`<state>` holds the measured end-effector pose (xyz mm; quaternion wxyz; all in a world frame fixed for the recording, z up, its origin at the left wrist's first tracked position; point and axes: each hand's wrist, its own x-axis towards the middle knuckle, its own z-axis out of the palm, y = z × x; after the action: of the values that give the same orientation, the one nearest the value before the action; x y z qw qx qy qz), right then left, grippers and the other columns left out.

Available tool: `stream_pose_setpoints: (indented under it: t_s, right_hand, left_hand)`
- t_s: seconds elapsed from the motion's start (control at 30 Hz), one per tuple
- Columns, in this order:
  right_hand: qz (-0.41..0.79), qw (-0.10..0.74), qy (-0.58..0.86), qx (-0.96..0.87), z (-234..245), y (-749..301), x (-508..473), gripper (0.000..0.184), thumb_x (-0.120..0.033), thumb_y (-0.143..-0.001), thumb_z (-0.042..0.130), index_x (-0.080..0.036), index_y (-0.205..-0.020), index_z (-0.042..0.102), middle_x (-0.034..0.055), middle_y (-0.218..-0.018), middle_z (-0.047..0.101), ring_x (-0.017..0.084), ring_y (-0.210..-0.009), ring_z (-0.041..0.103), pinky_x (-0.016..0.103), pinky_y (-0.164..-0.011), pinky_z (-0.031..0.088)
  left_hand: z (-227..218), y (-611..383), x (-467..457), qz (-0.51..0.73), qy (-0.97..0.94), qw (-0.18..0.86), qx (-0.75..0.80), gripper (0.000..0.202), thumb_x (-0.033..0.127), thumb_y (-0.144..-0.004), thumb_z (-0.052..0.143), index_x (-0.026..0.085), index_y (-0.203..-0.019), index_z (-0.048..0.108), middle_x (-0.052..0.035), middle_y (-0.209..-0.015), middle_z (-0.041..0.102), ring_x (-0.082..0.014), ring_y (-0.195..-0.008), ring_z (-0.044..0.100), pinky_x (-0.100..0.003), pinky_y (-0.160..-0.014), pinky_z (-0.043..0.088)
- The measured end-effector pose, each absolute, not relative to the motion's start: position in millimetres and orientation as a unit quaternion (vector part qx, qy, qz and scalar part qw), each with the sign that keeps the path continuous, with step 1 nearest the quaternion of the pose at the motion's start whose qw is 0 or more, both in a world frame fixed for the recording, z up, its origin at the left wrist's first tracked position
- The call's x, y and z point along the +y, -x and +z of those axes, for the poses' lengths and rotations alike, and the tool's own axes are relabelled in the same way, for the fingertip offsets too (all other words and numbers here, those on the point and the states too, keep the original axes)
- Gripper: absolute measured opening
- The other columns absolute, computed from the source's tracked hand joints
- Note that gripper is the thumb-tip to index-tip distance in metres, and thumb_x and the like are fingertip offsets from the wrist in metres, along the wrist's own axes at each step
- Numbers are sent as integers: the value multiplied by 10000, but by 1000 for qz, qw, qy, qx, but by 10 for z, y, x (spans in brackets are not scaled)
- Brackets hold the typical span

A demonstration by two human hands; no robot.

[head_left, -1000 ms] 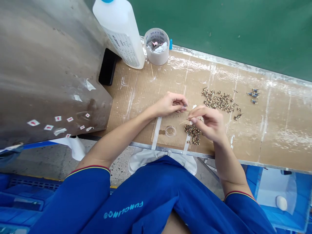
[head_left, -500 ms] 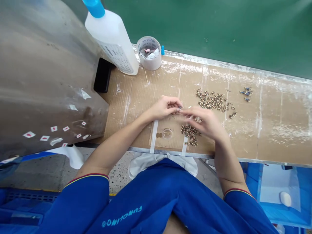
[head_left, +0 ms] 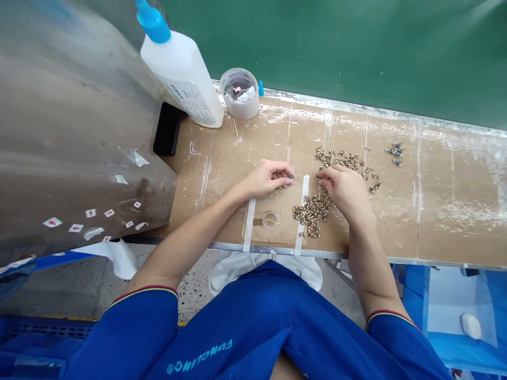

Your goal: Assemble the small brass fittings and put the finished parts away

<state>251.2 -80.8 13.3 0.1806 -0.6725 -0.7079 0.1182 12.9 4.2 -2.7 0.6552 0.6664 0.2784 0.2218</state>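
Head view shows the right hand with fingertips bunched among small brass parts, where a careless brush could scatter them; the left hand curls its fingers together, any pinch unclear.

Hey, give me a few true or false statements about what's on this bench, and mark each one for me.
1. The left hand grips the bottle. False: it is over the cardboard, apart from the bottle.
2. The right hand has its fingers at the brass-coloured parts. True.
3. The clear dish lies between two white tape strips. True.
4. The bottle has a red cap. False: its cap is blue.
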Motion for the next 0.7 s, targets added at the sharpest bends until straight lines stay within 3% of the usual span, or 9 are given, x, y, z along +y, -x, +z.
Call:
stream_pose_setpoints:
  t_s: [0.3,0.47,0.7]
  right_hand:
    - [119,184,657,-721,39,-2500,-805,186,-192,-895,612,-211,-784,759,81,-765,648,239,-741,595,381,-695,459]
    - [134,245,641,-715,80,-2416,-757,180,-200,-914,565,-214,-795,700,86,-841,671,240,-823,626,405,-784,509]
    - [293,387,628,-608,240,-2276,-744,117,-260,-869,632,-211,-863,738,28,-796,744,163,-706,666,338,-704,556]
  left_hand:
    - [-11,-132,22,225,-634,678,297,103,200,-838,707,119,-901,695,-56,-773,729,-102,-680,668,-227,-660,557]
    - [-7,-131,16,226,-637,671,306,113,199,-856,677,119,-935,687,-61,-800,739,-105,-689,674,-228,-664,557]
    - [-63,-172,-23,252,-678,611,321,104,204,-861,674,120,-916,701,-53,-781,737,-100,-668,648,-211,-621,509]
